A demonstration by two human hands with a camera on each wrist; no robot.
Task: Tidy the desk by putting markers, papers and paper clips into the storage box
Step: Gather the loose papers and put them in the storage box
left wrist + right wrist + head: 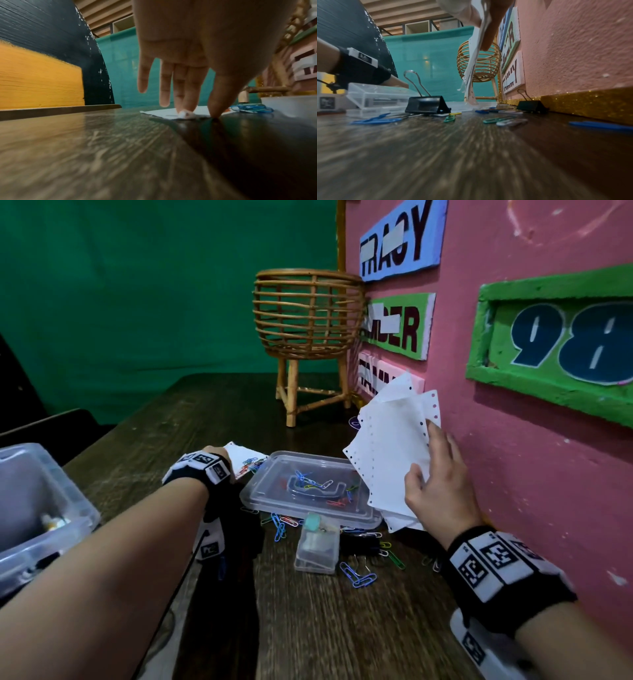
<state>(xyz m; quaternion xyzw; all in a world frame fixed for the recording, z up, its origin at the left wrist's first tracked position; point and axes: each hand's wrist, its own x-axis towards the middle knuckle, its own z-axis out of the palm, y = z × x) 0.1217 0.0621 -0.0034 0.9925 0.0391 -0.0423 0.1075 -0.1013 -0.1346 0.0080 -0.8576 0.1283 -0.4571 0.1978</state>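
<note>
My right hand (424,450) grips several white perforated sheets (387,460) and holds them upright close to the pink wall; in the right wrist view the sheets (471,70) hang edge-on from my fingers (488,44). My left hand (199,115) reaches over a small white paper (164,112) lying flat on the desk. Its straight fingertips (186,114) press on the sheet and the thumb touches the desk at its edge. Coloured paper clips (251,463) lie on that paper. The clear storage box (20,549) stands at the far left.
A clear shallow lid (260,505) with paper clips in it lies between my hands. A small clear case (317,546), loose paper clips (359,577) and two black binder clips (426,104) (530,106) sit on the wooden desk. A rattan basket (308,313) stands at the back.
</note>
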